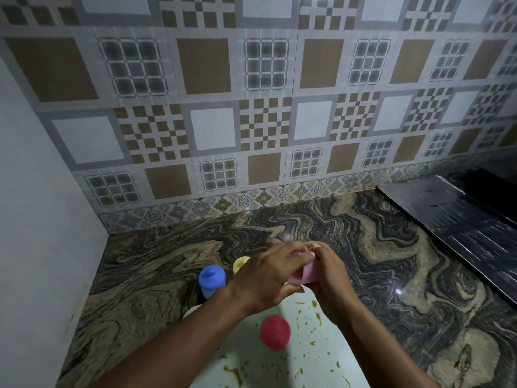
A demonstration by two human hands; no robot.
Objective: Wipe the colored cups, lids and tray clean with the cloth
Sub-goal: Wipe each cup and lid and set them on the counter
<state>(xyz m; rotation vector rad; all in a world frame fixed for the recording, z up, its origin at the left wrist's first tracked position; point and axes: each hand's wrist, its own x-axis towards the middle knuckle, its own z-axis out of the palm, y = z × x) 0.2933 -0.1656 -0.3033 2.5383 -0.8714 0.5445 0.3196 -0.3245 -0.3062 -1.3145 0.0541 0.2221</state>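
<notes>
Near the countertop's (419, 275) front edge, stained tray (307, 345), seemingly unwiped yet. Above its far edge, left hand (268, 275) and right hand (330, 278), raised likely to work clear of the mess, both curled tight round pink cup (303, 274). No cloth in sight. Just beyond far-left corner, blue cup (211, 281), lidded.

Left hand (268, 278) and right hand (331, 278) on bare forearms; fingernails perhaps pale

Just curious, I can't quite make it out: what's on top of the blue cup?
A matching blue lid with a small raised nub sits on the blue cup. The lid covers the inside, so any contents cannot be seen.
</notes>
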